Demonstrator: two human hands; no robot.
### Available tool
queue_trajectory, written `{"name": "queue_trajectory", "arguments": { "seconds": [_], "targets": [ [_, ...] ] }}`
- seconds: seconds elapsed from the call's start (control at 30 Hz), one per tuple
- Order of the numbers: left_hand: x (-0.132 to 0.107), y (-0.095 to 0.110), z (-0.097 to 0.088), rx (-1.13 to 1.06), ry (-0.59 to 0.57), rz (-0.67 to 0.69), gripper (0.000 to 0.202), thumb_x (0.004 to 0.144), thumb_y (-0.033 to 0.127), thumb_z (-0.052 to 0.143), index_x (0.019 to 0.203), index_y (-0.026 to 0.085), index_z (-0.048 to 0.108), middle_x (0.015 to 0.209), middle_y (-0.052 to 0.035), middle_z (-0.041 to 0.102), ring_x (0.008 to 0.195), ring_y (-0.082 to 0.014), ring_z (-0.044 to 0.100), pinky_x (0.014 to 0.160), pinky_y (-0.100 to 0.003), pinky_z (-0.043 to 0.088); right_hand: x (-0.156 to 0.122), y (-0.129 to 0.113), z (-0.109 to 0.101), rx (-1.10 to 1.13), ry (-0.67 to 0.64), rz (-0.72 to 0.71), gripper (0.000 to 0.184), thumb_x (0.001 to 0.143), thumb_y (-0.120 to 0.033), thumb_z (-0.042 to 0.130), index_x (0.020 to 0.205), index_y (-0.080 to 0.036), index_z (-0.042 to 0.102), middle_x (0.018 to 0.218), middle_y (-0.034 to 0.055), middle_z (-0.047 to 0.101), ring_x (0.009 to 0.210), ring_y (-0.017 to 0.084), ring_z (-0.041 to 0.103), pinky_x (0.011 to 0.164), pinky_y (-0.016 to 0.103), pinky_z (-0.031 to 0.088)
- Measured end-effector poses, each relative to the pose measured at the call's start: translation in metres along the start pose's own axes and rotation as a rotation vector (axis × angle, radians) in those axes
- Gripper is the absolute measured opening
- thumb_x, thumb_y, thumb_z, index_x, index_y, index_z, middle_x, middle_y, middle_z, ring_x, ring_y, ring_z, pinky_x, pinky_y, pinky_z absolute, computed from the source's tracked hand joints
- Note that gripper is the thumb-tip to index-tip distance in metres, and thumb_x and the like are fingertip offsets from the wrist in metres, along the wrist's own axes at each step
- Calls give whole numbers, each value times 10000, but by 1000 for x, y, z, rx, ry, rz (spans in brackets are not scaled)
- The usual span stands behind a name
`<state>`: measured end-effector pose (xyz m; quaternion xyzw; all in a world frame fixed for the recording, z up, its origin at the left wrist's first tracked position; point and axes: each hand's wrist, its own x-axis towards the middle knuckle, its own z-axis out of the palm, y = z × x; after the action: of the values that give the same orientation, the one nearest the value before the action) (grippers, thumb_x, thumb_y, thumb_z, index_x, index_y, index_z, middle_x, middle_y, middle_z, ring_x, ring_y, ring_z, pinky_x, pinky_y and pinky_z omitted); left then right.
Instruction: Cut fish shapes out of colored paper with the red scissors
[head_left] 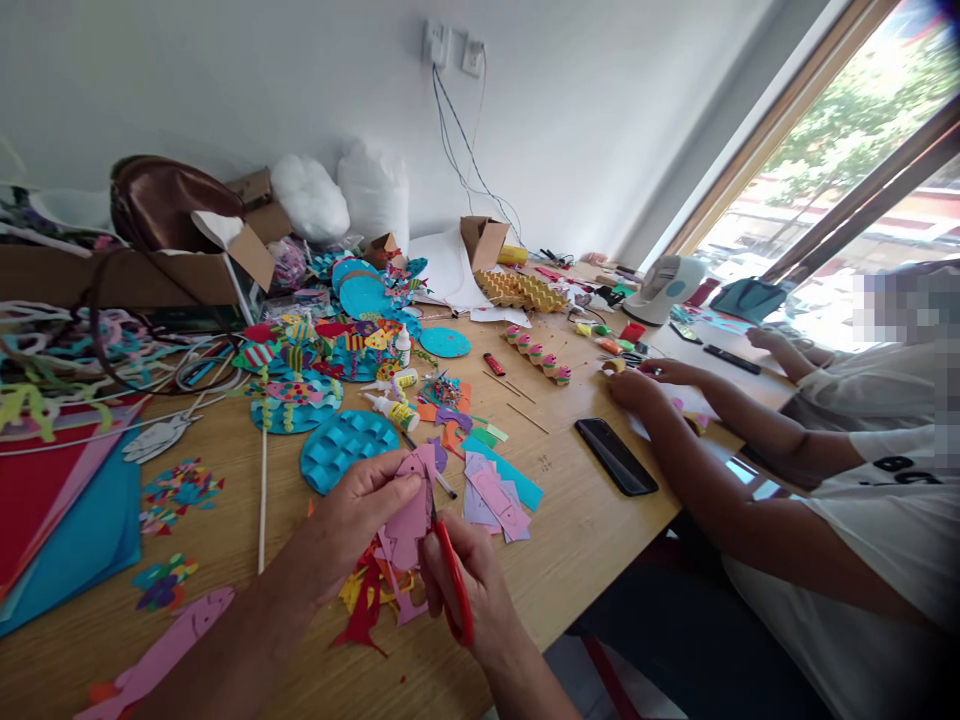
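Observation:
My left hand [358, 520] is closed, thumb and fingers pinching a pink paper fish cutout [409, 515]. In my right hand [480, 575] is a pair of red-handled scissors [453, 585], its blades at the right edge of the pink paper. Pink, red and yellow paper scraps [367, 610] lie on the table below both hands. Just beyond them sits a round blue woven-looking paper disc [349, 450]. To the right rest purple and pink paper pieces [495, 495] with drawn outlines, and a blue paper strip [510, 475]. A pen partly shows behind the pink paper.
A black phone [616, 457] lies on the wooden table [555, 560] at right. Two other people sit along that side, one's hands [637, 385] over paper. Coloured sheets [82, 530] lie at left, near a wooden stick [262, 500]. Glue bottles [395, 411] and decorated fish stand behind.

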<state>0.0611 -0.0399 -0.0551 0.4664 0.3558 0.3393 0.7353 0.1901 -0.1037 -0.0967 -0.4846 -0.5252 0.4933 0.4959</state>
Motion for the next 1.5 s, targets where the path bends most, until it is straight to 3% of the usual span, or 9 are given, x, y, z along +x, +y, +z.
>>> {"name": "queue_trajectory", "arguments": {
  "seconds": [0.63, 1.07, 1.5],
  "targets": [
    [1, 2, 1, 35, -30, 0, 221, 743, 396, 680, 753, 183, 625, 605, 46, 553, 532, -93, 452, 512, -198, 376, -4, -4, -4, 19, -11, 32, 509, 863, -596, 491, 555, -199, 411, 449, -65, 384, 385, 64, 314, 386, 204, 208],
    [-1, 3, -2, 140, -64, -9, 230, 756, 394, 620, 688, 182, 562, 584, 46, 516, 508, -101, 458, 494, -211, 361, -4, -11, -4, -17, -13, 44, 302, 809, -307, 484, 546, -219, 364, 448, -65, 374, 389, 78, 364, 395, 198, 256],
    [0, 6, -4, 111, -107, -56, 245, 718, 404, 643, 693, 172, 569, 592, 40, 533, 520, -97, 460, 510, -211, 369, -6, -11, -5, -5, -9, 53, 376, 834, -389, 509, 536, -217, 359, 428, -72, 367, 365, 62, 306, 377, 199, 212]
  ]
}}
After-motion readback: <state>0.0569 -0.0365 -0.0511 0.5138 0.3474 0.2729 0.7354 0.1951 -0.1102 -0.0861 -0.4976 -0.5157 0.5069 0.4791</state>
